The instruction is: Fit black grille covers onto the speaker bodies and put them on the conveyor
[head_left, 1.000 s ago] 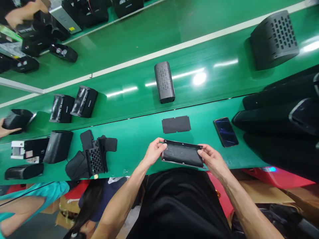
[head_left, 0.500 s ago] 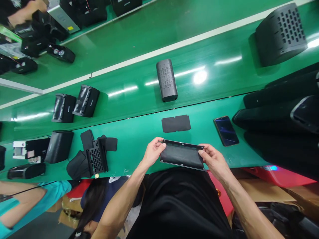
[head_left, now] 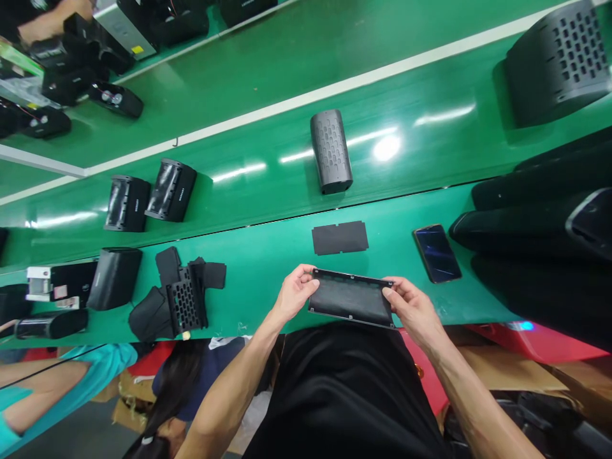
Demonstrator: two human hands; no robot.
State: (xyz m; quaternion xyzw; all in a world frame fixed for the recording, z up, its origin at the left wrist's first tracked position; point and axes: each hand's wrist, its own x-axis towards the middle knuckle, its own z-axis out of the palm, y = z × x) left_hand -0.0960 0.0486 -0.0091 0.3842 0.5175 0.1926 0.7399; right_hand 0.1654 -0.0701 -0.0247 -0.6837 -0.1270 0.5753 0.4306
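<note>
A black rectangular speaker grille panel (head_left: 351, 299) is held level near the table's front edge, its hollow inner side facing up. Small tabs line its long edges. My left hand (head_left: 297, 293) pinches its left end between thumb and fingers. At the right end, my right hand (head_left: 412, 306) grips the corner with the thumb on top. Just beyond the panel lies a flat black notched sheet (head_left: 340, 238), touched by neither hand.
A phone (head_left: 437, 253) lies to the right, beside large black housings (head_left: 530, 223). Perforated shells (head_left: 331, 151) (head_left: 559, 64) and boxy speakers (head_left: 171, 190) sit on the green belt. Left are a grille frame (head_left: 186, 303) and black sheets (head_left: 152, 314). Co-workers sit at left.
The shells and boxy speakers on the belt have shifted right. At the far left, a co-worker's hand has appeared by a black speaker. My hands keep the same hold on the panel.
</note>
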